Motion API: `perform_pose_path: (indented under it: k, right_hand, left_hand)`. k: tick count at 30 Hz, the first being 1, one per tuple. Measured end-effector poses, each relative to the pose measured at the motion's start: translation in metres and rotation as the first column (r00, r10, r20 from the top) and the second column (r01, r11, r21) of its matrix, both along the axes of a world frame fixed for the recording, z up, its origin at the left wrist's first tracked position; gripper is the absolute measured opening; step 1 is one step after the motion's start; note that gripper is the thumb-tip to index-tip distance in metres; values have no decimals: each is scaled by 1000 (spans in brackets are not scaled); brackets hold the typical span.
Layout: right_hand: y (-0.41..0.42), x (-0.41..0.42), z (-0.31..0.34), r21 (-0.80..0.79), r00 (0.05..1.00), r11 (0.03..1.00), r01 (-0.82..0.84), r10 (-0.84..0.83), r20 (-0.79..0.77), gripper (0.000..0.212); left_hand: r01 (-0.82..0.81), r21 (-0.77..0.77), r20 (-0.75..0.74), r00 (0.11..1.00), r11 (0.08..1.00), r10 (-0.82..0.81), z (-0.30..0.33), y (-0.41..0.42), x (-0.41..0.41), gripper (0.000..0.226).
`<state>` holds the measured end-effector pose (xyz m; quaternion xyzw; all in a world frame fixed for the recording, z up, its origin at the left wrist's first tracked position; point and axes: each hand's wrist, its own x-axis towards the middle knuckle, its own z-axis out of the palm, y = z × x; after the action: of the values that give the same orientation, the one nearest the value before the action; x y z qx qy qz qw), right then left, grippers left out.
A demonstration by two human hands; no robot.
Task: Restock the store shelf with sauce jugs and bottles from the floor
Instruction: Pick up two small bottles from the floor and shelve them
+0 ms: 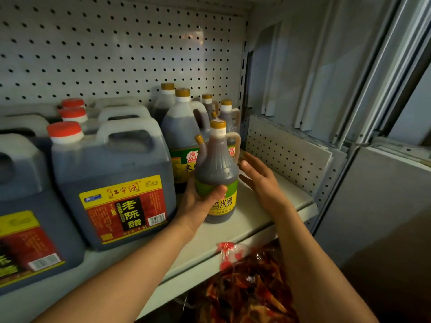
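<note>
A small dark vinegar bottle (pixel 217 173) with a gold cap, a spout and a yellow-green label stands on the white shelf (pixel 251 220) near its right end. My left hand (pixel 200 203) grips its lower body, thumb across the label. My right hand (pixel 258 178) hovers just right of the bottle with straight fingers, barely apart from it. Behind stand gold-capped jugs (pixel 184 127) and more small bottles (pixel 227 113). To the left sit large dark jugs with red caps (pixel 112 183) and red-yellow labels.
A pegboard back wall (pixel 116 54) closes the shelf; a perforated side panel (pixel 286 155) bounds its right end. A bag of dried red chillies (pixel 249 285) lies on the level below. Bare shelf surface lies right of the bottle. Grey metal framing (pixel 373 89) stands at the right.
</note>
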<state>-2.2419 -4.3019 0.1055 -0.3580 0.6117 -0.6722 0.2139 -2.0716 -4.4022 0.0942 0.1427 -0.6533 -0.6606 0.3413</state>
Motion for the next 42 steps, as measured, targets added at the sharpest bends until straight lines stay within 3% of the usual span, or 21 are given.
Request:
perform_pose_path:
  k: [3, 6, 9, 13, 18, 20, 24, 29, 39, 42]
  right_hand:
    - [23, 25, -5, 1, 996, 996, -84, 84, -26, 75]
    - [32, 47, -5, 30, 983, 989, -144, 146, -108, 61]
    - [35, 58, -5, 55, 984, 994, -96, 104, -148, 65]
    - [38, 58, -3, 63, 984, 997, -41, 51, -172, 61]
    - [49, 37, -4, 46, 992, 993, 104, -101, -76, 71]
    - [52, 25, -1, 58, 988, 987, 147, -144, -53, 75]
    - [52, 7, 6, 122, 982, 979, 165, -151, -117, 97]
    - [38, 1, 6, 143, 978, 977, 156, -133, -158, 79]
    - [36, 13, -2, 171, 952, 944, 281, -253, -171, 88]
    - [55, 41, 3, 199, 920, 899, 389, -369, -132, 84]
  left_hand:
    - [26, -32, 73, 997, 999, -23, 2, 4, 3, 115]
    - [60, -65, 144, 988, 996, -50, 4, 8, 4, 85]
    - [99, -84, 194, 978, 992, -81, 0, 6, 1, 65]
    - [159, -110, 210, 969, 981, -133, 7, 11, 3, 85]
    - [176, -285, 297, 951, 942, -88, 8, 12, 0, 83]
    - [182, -251, 281, 954, 951, -108, 7, 9, -1, 89]
    - [193, -166, 260, 954, 967, -146, 5, 8, -6, 74]
    - [193, -124, 254, 954, 973, -157, 4, 8, -7, 85]
    - [165, -123, 288, 950, 978, -124, 4, 9, -9, 78]
    - [162, -130, 340, 934, 978, -109, 6, 10, -6, 100]
